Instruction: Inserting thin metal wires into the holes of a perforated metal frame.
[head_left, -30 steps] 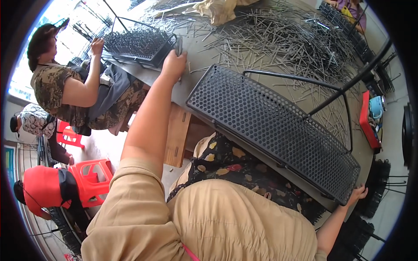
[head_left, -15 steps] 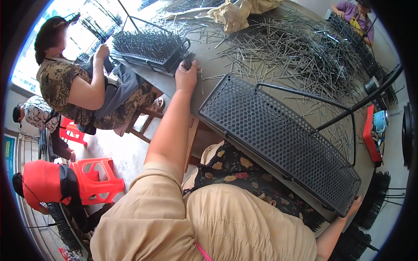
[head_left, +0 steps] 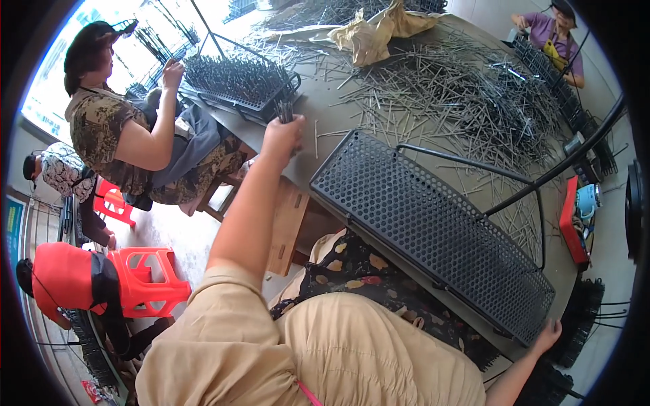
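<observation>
My left hand (head_left: 284,139) is closed around a bundle of thin dark metal rods (head_left: 284,110), their ends sticking up above the fist. It is over the table edge, beside a perforated rack (head_left: 237,81) packed with upright rods. In front of me a long black perforated rack (head_left: 433,233) lies slantwise along the near edge of the table, and no rods stand in its holes. At that rack's near right corner is my right hand (head_left: 547,336), its fingers curled at the end edge; the grip underneath is partly hidden.
Loose rods (head_left: 460,95) lie heaped over the grey table (head_left: 325,101), with crumpled brown paper (head_left: 365,40) behind. A co-worker (head_left: 128,122) sits at left, another person (head_left: 552,40) at far right. Red stools (head_left: 152,281) stand on the floor. A red tray (head_left: 574,223) is at right.
My left hand has drawn back toward me with the rods, which now stand out above the fist. The long rack and my right hand have shifted slightly in view. The co-worker's hand has risen.
</observation>
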Available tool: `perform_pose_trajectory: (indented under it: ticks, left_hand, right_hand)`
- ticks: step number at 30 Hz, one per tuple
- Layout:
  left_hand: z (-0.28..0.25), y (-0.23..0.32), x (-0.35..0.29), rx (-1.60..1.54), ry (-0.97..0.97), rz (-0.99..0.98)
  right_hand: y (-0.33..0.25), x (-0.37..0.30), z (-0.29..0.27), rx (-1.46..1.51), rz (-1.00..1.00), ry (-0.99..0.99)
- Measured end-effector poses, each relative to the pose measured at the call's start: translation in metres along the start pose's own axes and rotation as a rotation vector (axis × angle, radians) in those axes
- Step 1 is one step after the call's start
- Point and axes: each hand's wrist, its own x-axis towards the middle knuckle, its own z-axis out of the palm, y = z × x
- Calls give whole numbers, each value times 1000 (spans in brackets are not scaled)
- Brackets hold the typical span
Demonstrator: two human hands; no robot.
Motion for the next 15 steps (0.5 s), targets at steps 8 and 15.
perform_pose_trajectory:
  ticks: [8, 15]
  left_hand:
    - [32, 14, -60, 359, -242, -67]
    - [50, 26, -77, 684, -189, 64]
  right_hand:
    - [-163, -40, 14, 437, 406, -404]
    - [-162, -39, 40, 178, 119, -557]
